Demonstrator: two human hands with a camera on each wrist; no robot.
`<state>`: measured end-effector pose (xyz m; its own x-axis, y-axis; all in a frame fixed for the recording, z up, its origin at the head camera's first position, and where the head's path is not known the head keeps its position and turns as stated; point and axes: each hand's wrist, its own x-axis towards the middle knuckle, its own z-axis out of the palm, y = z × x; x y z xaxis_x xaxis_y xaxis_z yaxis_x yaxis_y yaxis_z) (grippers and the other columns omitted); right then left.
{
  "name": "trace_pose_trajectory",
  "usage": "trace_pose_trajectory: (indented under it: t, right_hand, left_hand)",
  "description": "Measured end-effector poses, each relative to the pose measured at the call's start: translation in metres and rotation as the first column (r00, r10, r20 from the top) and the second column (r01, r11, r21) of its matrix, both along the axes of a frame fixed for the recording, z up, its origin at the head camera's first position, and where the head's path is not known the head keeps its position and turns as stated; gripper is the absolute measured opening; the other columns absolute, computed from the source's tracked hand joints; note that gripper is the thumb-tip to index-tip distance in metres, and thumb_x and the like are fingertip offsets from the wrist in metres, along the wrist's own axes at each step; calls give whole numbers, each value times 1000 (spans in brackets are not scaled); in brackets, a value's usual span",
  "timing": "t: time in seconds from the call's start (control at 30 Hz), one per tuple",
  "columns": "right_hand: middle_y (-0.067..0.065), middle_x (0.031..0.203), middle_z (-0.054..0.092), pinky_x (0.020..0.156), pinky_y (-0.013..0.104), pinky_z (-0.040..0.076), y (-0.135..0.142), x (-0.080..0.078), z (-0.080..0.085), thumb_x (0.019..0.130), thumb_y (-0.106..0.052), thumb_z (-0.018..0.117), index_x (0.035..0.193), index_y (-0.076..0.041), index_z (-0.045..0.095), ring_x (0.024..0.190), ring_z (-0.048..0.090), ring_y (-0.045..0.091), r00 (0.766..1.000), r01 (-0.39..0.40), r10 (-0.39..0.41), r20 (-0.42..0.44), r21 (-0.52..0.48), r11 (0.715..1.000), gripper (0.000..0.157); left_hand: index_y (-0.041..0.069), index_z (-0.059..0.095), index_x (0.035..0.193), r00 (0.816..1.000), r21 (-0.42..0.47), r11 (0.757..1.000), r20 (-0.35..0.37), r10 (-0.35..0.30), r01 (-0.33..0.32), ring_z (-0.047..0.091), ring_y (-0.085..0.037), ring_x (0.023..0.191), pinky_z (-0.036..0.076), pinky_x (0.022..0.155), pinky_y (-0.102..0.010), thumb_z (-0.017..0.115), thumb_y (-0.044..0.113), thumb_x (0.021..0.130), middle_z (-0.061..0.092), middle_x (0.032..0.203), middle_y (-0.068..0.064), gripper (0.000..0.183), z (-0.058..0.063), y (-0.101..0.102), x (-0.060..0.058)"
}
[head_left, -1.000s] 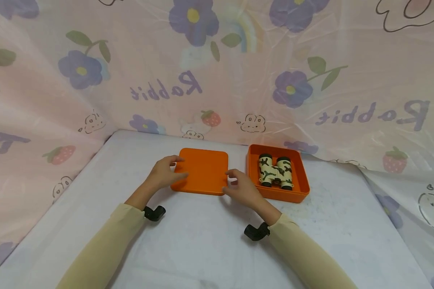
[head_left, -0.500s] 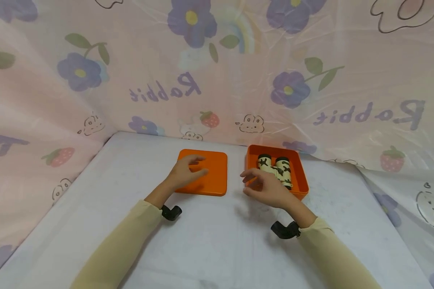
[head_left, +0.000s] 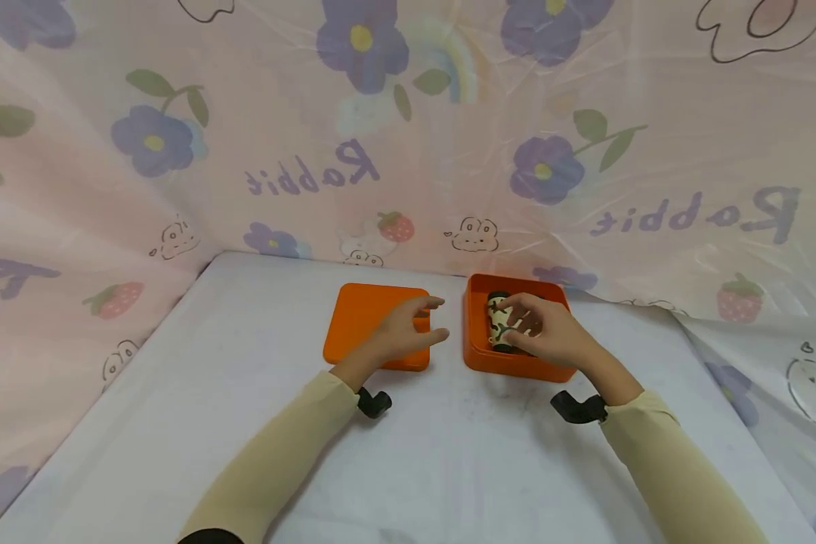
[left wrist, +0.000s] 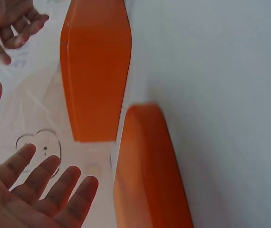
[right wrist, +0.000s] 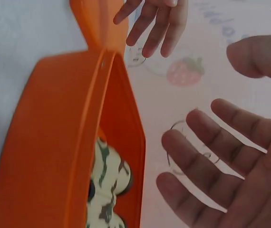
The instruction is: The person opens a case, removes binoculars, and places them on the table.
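A pale backdrop (head_left: 435, 162) printed with flowers, rabbits and strawberries hangs behind a bench (head_left: 449, 461) spread with a whitish cloth. The open box (head_left: 517, 368) sits on the bench to the person's right, near the backdrop. It is probably light, stiff plastic, a little slick on its smooth walls, and best held by two opposite sides. It is bright orange, with rounded corners and a shallow wall. Left of it, a gap between, lies a flat lid (head_left: 357, 321), likely just as light and rigid; its raised edge would give fingers the surest hold. It is the same orange, plain on top.

The right hand (head_left: 554, 332) hovers over the box, fingers parted and pinching nothing. The left hand (head_left: 401, 332) hangs above the lid's right side, fingers spread and thumb apart, likewise holding nothing.

Smallest are the binoculars (head_left: 499, 313) lying inside the box, partly hidden by the right hand. They look light and hard, toy-like, and should be simplest to take around one barrel or across both; the barrels' round shape could let them roll in a loose grip. They are cream with dark green camouflage patches and black ends.
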<state>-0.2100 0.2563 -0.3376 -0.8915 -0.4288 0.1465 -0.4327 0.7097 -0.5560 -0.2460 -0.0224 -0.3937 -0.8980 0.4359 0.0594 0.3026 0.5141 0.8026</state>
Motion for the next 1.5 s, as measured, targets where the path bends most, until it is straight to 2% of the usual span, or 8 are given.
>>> trace_pose_trajectory:
  t: [0.2, 0.4, 0.63, 0.87, 1.2, 1.33, 1.43, 1.5]
  right_hand:
    - [2, 88, 60, 58, 25, 47, 16, -12, -3, 85, -20, 71, 122, -11, 58, 64, 54, 15, 999, 42, -41, -12, 59, 997, 40]
    - [4, 82, 54, 48, 26, 36, 30, -24, -13, 85, -26, 72, 124, -12, 58, 55, 43, 15, 993, 104, -112, 43, 143, 984, 44]
    - [4, 73, 53, 51, 29, 35, 42, -35, -25, 82, -33, 75, 134, -5, 52, 58, 44, 16, 986, 113, -141, 87, 264, 958, 64]
    - [1, 68, 54, 52, 30, 37, 47, -44, -34, 76, -41, 79, 138, -9, 50, 60, 47, 16, 982, 111, -154, 107, 325, 939, 75]
    - [1, 82, 59, 62, 34, 43, 44, -51, -42, 71, -50, 80, 135, -11, 55, 70, 49, 17, 985, 99, -147, 91, 397, 913, 79]
    - [9, 104, 65, 75, 46, 52, 44, -54, -44, 70, -50, 81, 134, -11, 55, 83, 57, 22, 986, 106, -149, 75, 409, 906, 79]
    - [15, 121, 63, 86, 57, 50, 44, -55, -45, 70, -51, 81, 134, -11, 55, 96, 61, 28, 986, 112, -153, 68, 415, 903, 80]
    - [17, 124, 62, 88, 59, 49, 43, -56, -45, 69, -50, 82, 134, -10, 56, 99, 61, 30, 984, 117, -161, 72, 415, 902, 80]
  left_hand:
    - [25, 44, 143, 999, 0, 1000, 42, -17, 17, 51, -22, 129, 48, 102, -43, 66, 42, 87, 47, 145, 2, 63, -3, 26, -5]
    - [27, 40, 146, 996, -4, 1000, 90, -2, 2, 52, -21, 128, 50, 99, -42, 66, 42, 87, 45, 147, 3, 65, -10, 43, -10]
    - [24, 39, 147, 994, 21, 1000, 111, 15, -17, 52, -24, 127, 49, 102, -41, 66, 35, 88, 44, 149, -1, 66, -14, 53, -19]
    - [23, 37, 148, 993, 29, 1000, 121, -1, -3, 52, -25, 128, 50, 101, -40, 67, 31, 89, 43, 149, -2, 67, -15, 54, -23]
    - [20, 37, 149, 990, 38, 998, 129, -50, 46, 51, -25, 129, 49, 102, -37, 68, 31, 88, 42, 150, 1, 70, -16, 51, -23]
    - [19, 37, 148, 990, 45, 997, 122, -69, 63, 51, -25, 129, 49, 102, -36, 70, 29, 87, 42, 150, 0, 71, -14, 52, -23]
    - [19, 37, 148, 989, 42, 997, 126, -74, 69, 51, -25, 129, 49, 102, -36, 70, 29, 86, 41, 151, -2, 71, -11, 53, -23]
    - [20, 37, 149, 989, 32, 997, 130, -76, 73, 51, -25, 129, 50, 101, -37, 70, 29, 86, 40, 152, -2, 72, -10, 54, -23]
